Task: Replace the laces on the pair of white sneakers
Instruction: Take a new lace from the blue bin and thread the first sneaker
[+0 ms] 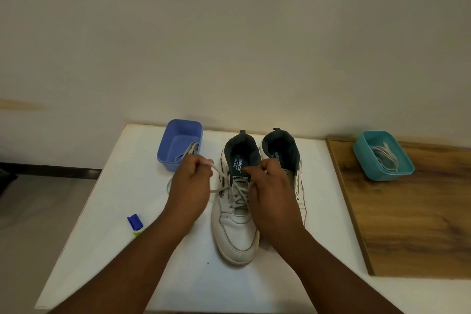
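Two white sneakers stand side by side, toes toward the person, at the middle of the white tabletop (107,237); the left sneaker (235,232) carries a lace (238,194) crossed through its upper eyelets. The left hand (190,186) is closed, pinching one lace end drawn out leftward from the sneaker. The right hand (271,196) rests curled over the sneaker's right eyelet row and hides part of the right sneaker (293,160); whether it grips the other end cannot be told. The lace looks soft, light and limp: take it near the tip, where it is probably stiffest. Left of the sneaker a blue tub (165,153) holds another lace; well to the right a teal tub (367,168) holds more.
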A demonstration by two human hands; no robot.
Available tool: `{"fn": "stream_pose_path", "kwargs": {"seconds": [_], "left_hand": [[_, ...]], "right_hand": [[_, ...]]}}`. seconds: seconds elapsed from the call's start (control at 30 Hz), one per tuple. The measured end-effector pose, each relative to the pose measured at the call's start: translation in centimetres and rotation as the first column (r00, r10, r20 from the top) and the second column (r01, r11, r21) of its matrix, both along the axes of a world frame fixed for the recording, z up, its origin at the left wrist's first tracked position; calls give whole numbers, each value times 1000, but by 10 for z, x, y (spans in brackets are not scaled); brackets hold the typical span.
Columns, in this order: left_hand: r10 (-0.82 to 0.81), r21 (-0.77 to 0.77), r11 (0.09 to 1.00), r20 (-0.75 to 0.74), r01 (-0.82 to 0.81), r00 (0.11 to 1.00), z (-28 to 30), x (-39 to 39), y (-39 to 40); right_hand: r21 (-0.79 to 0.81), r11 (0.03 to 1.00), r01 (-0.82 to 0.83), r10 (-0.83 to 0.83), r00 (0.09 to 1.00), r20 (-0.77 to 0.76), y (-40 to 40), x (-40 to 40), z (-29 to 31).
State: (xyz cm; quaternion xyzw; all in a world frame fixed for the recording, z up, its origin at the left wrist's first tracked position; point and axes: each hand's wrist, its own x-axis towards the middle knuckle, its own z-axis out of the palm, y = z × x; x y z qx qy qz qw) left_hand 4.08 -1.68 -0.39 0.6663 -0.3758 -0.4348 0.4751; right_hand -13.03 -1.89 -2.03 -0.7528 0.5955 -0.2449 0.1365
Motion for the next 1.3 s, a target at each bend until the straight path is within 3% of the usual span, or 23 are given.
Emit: {"fn": "stream_pose_path", "kwargs": {"seconds": [0.03,0.07,0.13,0.23,0.37,0.43,0.5,0.53,0.6,0.63,0.7,0.8,0.97,1.0,1.07,1.2,1.3], "left_hand": [[85,-34,995,-223,-95,971,7,-1,-1],[145,-63,980,-441,-191,886,15,-1,-1],[187,-118,923,-693,-366,696,29,6,-4],[205,-200,829,-759,-522,618,37,31,-8],[345,-197,756,-689,-623,637,30,52,-10],[411,-185,775,-578,-604,705,27,51,-9],[435,-138,870,-236,-474,869,23,44,-7],[394,-72,915,-62,-398,917,18,41,-6],[250,68,963,145,-262,957,12,33,-1],[151,95,979,265,-181,952,7,31,2],[-118,128,990,526,59,842,-2,27,8],[-394,207,917,606,341,691,-6,17,17],[-428,297,901,716,315,551,-1,5,19],[-433,310,900,699,305,569,2,6,18],[-458,309,888,562,339,688,9,7,17],[-349,107,934,65,342,935,40,-5,20],[-200,0,977,-361,214,911,55,-9,20]], "right_hand": [[6,1000,5,-5,1000,-6,1,0,1],[3,1000,7,-7,1000,-6,1,0,2],[-15,1000,8,-8,1000,-1,2,-1,2],[-22,1000,12,-12,1000,17,4,-2,1],[-26,1000,13,-12,1000,24,3,-2,1],[-30,999,14,-13,1000,28,2,-2,1],[-32,999,20,-19,999,35,2,-2,0],[-31,999,22,-21,999,43,3,-2,0],[-34,999,18,-16,998,59,3,-3,-2],[-39,999,12,-9,997,73,3,-4,-3],[-37,999,19,-13,988,152,3,-7,-3],[-47,995,88,-71,956,285,5,-13,4],[-36,986,165,-139,917,373,5,-22,8],[-28,986,166,-145,920,365,5,-22,8],[-31,987,157,-137,929,345,7,-20,11],[74,996,-57,20,901,433,11,-14,23],[203,924,-323,206,869,449,21,-5,27]]}}
